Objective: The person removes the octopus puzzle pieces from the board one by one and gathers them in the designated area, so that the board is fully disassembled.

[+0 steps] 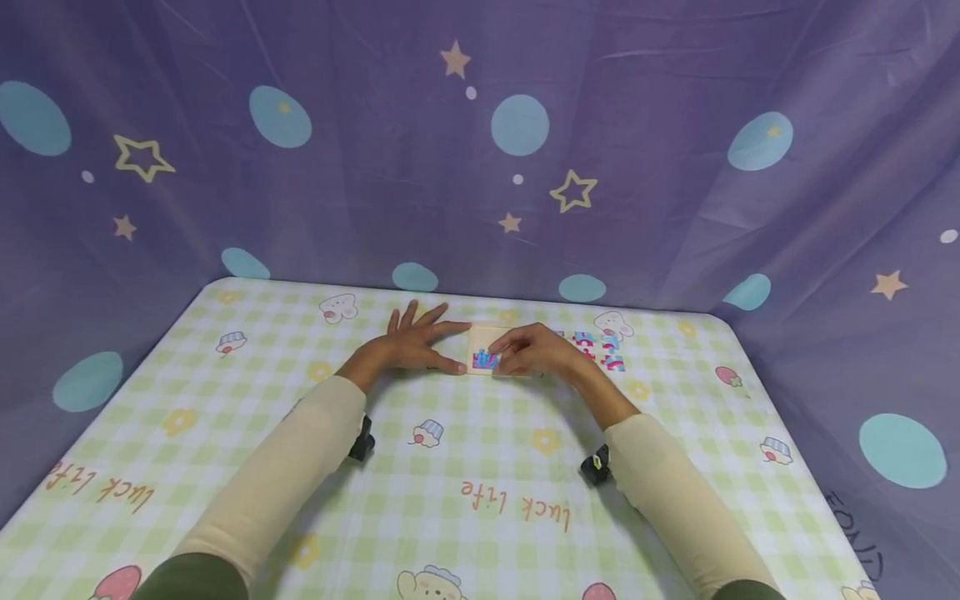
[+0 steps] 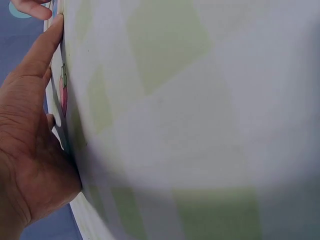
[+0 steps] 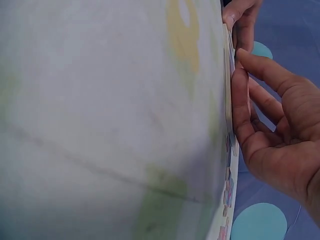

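Observation:
A small light wooden tray (image 1: 483,325) lies flat near the table's far edge; blue and pink puzzle pieces (image 1: 482,359) sit in its near left corner. My left hand (image 1: 411,343) has its fingers spread, thumb and index finger touching the tray's left side. Over the tray, my right hand (image 1: 536,354) pinches a puzzle piece between thumb and index finger, mostly hidden by the fingers. In the right wrist view, the right hand (image 3: 285,120) is low over the tray's edge (image 3: 228,90). The left wrist view shows the left hand (image 2: 30,125) beside the tabletop.
Several loose puzzle pieces (image 1: 612,363) lie to the right of the tray, partly behind the right hand. A green-and-white checked cloth (image 1: 495,458) with printed figures covers the table. A purple curtain (image 1: 645,83) with stars and blue dots stands behind and at both sides.

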`<state>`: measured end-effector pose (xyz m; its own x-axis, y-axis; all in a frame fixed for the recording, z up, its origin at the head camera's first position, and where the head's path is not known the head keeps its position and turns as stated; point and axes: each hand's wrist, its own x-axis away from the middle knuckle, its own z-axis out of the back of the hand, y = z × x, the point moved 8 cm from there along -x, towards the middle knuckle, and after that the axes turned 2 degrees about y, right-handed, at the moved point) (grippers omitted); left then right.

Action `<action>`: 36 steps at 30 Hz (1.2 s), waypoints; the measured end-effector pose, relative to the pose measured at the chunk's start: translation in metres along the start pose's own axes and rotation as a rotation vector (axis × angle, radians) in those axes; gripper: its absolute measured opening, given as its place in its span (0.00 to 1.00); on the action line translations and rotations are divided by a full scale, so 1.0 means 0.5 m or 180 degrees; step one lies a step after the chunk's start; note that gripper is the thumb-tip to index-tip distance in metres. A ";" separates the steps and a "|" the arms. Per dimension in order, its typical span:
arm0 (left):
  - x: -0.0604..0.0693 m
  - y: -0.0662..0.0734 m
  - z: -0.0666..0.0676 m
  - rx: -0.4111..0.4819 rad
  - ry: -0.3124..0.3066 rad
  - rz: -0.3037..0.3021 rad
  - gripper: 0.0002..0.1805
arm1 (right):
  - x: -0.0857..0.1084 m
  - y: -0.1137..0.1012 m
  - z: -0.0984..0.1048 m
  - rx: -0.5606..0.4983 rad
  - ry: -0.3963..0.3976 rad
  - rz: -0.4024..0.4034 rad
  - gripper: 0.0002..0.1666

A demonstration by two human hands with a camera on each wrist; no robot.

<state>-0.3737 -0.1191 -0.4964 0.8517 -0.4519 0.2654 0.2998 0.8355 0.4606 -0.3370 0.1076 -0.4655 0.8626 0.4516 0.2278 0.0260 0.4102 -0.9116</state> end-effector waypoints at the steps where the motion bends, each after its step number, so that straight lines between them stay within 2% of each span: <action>1: 0.001 0.001 0.000 -0.0003 -0.0001 0.0006 0.60 | 0.000 0.000 -0.001 0.0008 -0.0009 -0.0018 0.23; 11: -0.003 0.002 0.000 -0.0034 0.0032 0.0005 0.60 | -0.007 -0.007 -0.008 0.0030 0.0036 -0.0006 0.22; 24: 0.015 0.013 0.009 0.0032 -0.0001 0.0046 0.58 | -0.008 -0.018 -0.017 -0.0001 -0.0080 -0.0092 0.20; 31: 0.002 0.001 0.002 0.0022 -0.0012 0.0097 0.59 | -0.005 -0.024 -0.019 0.0094 -0.0089 -0.0124 0.19; 36: 0.006 0.006 0.003 0.0050 -0.0018 0.0088 0.60 | -0.006 -0.023 -0.021 0.0098 -0.0032 -0.0221 0.20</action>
<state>-0.3708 -0.1183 -0.4931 0.8572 -0.4304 0.2829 0.2692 0.8427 0.4662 -0.3345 0.0932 -0.4594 0.8541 0.4292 0.2938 0.0700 0.4648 -0.8826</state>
